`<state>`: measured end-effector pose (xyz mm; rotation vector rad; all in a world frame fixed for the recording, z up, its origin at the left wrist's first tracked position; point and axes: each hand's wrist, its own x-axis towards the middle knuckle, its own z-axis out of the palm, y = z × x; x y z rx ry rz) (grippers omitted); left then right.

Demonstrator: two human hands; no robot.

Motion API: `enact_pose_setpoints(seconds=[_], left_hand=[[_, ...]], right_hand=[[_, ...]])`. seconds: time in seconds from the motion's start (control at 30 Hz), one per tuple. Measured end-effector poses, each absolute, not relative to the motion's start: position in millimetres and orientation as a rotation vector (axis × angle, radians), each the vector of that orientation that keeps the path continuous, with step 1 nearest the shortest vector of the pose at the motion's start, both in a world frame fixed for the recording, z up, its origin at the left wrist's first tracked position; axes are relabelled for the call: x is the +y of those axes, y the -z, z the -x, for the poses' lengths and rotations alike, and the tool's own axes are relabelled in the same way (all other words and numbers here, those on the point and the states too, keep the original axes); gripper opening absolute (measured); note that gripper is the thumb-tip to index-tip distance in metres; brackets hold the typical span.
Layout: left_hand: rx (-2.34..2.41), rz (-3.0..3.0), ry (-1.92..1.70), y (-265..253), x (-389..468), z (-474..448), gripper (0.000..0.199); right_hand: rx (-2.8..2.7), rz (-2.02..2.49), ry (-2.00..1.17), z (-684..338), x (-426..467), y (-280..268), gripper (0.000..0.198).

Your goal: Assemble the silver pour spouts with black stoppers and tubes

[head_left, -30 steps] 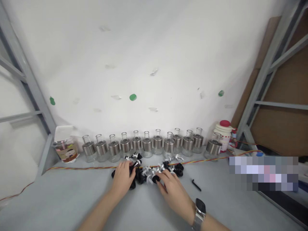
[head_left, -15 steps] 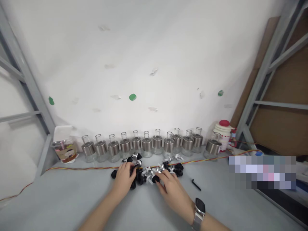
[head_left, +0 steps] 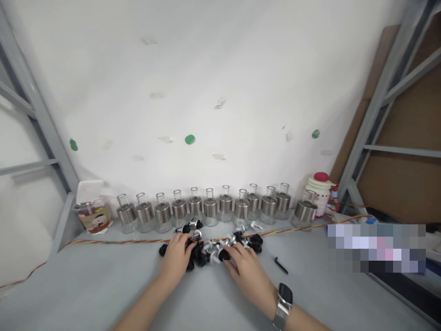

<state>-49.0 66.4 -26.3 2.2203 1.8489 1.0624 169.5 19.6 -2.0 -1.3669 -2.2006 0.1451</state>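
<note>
Small black and silver bottle stoppers (head_left: 207, 248) lie in a loose pile at the middle of the grey table. My left hand (head_left: 175, 256) is at the pile's left side, thumb and fingers closed around a stopper (head_left: 196, 236) whose silver end sticks out to the right. On the other side, my right hand (head_left: 248, 270), with a watch on its wrist, pinches a stopper (head_left: 223, 254) with a black round part and a pale stem. Its fingertips partly hide that stopper. Two more stoppers (head_left: 195, 225) rest just behind my left hand.
Glass bottles (head_left: 179, 207) with steel sleeves and open necks line the wall. A twisted red-yellow wire (head_left: 131, 242) crosses the table before them. A black hooked stick (head_left: 281, 265) lies right of my hand. A plastic cup (head_left: 94, 220) and a red-lidded jar (head_left: 319, 193) flank the row.
Both hands stay almost in place. The stopper in my right hand has shifted very slightly to the right; the pile looks the same.
</note>
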Motion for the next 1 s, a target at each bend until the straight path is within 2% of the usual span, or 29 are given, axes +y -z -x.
enact_pose_setpoints(seconds=[0.13, 0.57, 0.83, 1.0], left_hand=[[1.856, -2.190, -1.112, 19, 61, 46, 0.013], [1.784, -1.993, -1.385, 4, 57, 46, 0.022], [1.413, -1.890, -1.279, -13, 16, 9, 0.023], [1.427, -2.018, -1.233, -9, 5, -1, 0.022]], right_hand=[[-2.162, 1.364, -0.104, -168, 18, 0, 0.026], [-2.131, 1.295, 0.003, -167, 15, -6, 0.028], [-2.218, 1.161, -0.102, -167, 7, -10, 0.062], [-2.272, 1.048, -0.147, -166, 3, -14, 0.066]])
